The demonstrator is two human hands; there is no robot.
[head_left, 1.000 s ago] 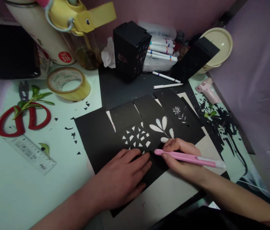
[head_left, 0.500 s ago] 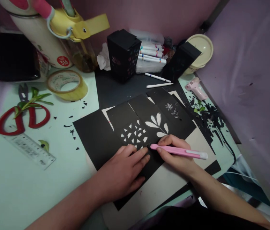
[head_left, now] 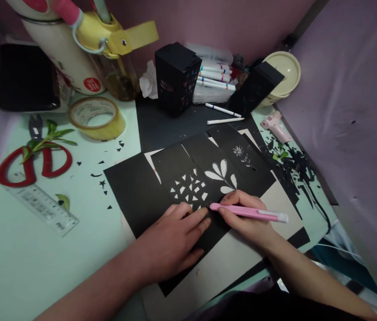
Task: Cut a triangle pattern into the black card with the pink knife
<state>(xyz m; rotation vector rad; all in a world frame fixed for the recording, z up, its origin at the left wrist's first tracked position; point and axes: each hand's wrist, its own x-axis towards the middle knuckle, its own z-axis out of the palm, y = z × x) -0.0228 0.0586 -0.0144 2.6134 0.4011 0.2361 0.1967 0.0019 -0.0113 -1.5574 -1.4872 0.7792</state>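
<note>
A sheet of black card (head_left: 128, 183) lies on a pale grey board (head_left: 188, 285), with shapes cut out of it: small angular pieces, a leafy sprig and a small flower. My left hand (head_left: 175, 238) lies flat on the card, fingers stretched out just below the angular cut-outs. In my right hand (head_left: 248, 223) is a pink craft knife (head_left: 242, 210), held like a pen. Its tip meets the card beside my left fingertips, below the sprig; the blade itself is too small to make out.
On the left are red-handled scissors (head_left: 34, 162), a clear ruler (head_left: 50, 211) and a tape roll (head_left: 96, 120). Behind stand a black box (head_left: 177, 78), white markers (head_left: 215, 78) and a bottle (head_left: 61, 53). Black paper scraps (head_left: 297, 171) and a pink glue gun (head_left: 277, 127) lie at right.
The view has shifted slightly, so the background sits a little further right. Both hands and the craft knife keep nearly the same place on the card.
</note>
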